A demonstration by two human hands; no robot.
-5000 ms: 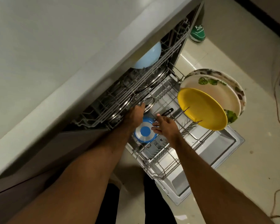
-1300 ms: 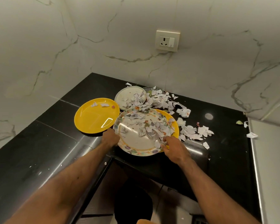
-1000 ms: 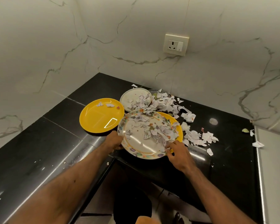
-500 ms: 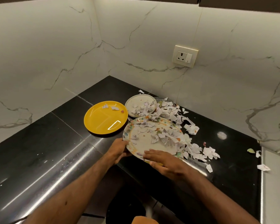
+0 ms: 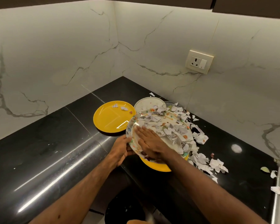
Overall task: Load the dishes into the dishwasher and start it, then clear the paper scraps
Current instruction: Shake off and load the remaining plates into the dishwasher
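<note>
A floral-rimmed white plate (image 5: 183, 143) tilts up over a yellow plate (image 5: 158, 167) at the black counter's front edge. My left hand (image 5: 120, 148) grips the floral plate's near-left rim. My right hand (image 5: 149, 140) lies flat, fingers straight, on the plate's inner face. Torn paper scraps (image 5: 171, 128) cover the plate's far half and spill over the counter (image 5: 202, 159) to the right. Another yellow plate (image 5: 110, 118) with a few scraps lies to the left, and a small white plate (image 5: 145, 103) sits behind.
The black counter (image 5: 55, 143) fills a corner of white marble walls. A wall socket (image 5: 199, 61) sits at the right. A glass dish rim (image 5: 171, 104) peeks out behind the plates. A dark round bin (image 5: 124, 207) stands below the counter edge. Loose scraps (image 5: 276, 189) lie far right.
I turned from the dishwasher to the counter. My left hand has tilted the floral plate up, and my right hand has moved from its rim onto its face, among the scraps.
</note>
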